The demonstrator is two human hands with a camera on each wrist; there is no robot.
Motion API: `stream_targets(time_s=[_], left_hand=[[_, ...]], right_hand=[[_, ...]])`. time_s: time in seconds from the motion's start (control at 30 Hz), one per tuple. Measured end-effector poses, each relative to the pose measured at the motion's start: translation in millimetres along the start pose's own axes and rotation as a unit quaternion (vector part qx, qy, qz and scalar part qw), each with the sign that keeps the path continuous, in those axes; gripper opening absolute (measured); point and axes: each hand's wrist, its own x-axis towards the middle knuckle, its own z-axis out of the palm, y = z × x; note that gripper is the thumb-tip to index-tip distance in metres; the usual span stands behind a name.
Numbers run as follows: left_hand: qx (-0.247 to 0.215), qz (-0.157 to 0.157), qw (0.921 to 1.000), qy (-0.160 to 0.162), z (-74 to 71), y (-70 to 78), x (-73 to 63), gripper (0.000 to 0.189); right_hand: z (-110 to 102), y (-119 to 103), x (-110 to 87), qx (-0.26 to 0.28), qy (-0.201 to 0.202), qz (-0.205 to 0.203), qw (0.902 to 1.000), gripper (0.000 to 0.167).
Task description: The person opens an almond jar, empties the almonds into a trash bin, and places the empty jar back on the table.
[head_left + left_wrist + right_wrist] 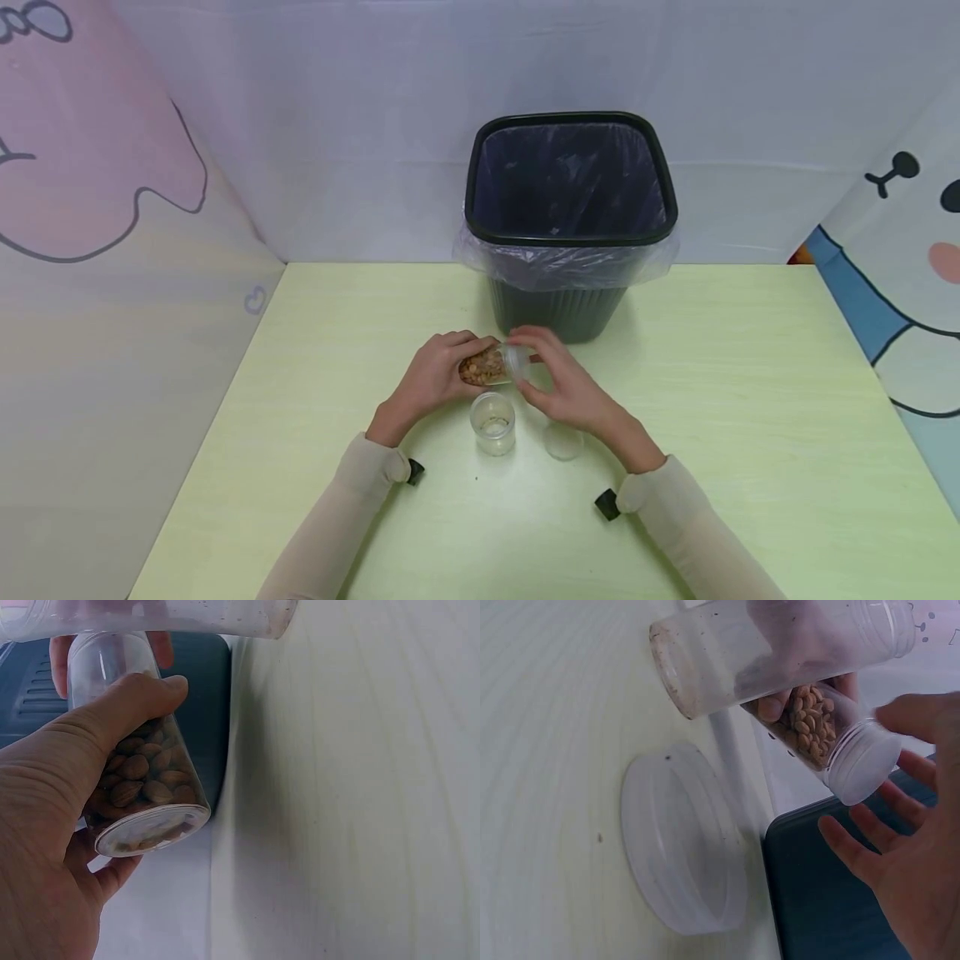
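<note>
My left hand (442,371) grips a clear jar (161,780) part-filled with brown almond-like nuts, its thumb lying across the side. The jar is tipped over sideways above the table, its base toward the left. At its other end sits a translucent screw lid (866,765). Around that lid is my right hand (558,379), thumb on one edge and fingers on the opposite side. Just in front of the hands stands a second clear jar (493,425), uncovered, with small brown specks inside. A loose round lid (682,840) lies on the table beside it.
Behind the hands is a dark bin (558,312) with a clear plastic liner (555,271) folded over its rim. A pale yellow-green table (750,400) lies beneath, with a few dark specks. White drapes (375,167) and printed cartoon figures surround it.
</note>
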Motion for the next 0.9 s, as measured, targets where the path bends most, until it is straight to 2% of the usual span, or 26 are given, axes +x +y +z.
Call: stream_targets(time_s=[0.1, 0.27, 0.4, 0.7, 0.9], left_hand=[[-0.007, 0.002, 1.0000, 0.003, 0.1, -0.1, -0.3, 0.072], [-0.008, 0.006, 0.9999, 0.006, 0.9, -0.4, -0.3, 0.073], [-0.005, 0.007, 1.0000, 0.001, 1.3, -0.6, 0.4, 0.074], [0.002, 0.007, 1.0000, 0.001, 0.3, -1.7, 0.3, 0.072], [0.001, 0.001, 1.0000, -0.005, -0.2, -0.4, -1.1, 0.071]], right_hand=[[-1.8, -1.8, 0.8, -0.010, 0.014, 0.020, 0.9996, 0.053], [-3.9, -5.5, 3.3, -0.030, 0.024, 0.075, 0.9964, 0.047], [-3.7, -6.4, 4.1, -0.028, 0.023, 0.091, 0.9952, 0.044], [-2.6, -4.3, 3.8, 0.039, 0.010, 0.048, 0.9980, 0.045], [-1.2, -2.6, 2.5, -0.011, 0.000, -0.018, 0.9998, 0.046]])
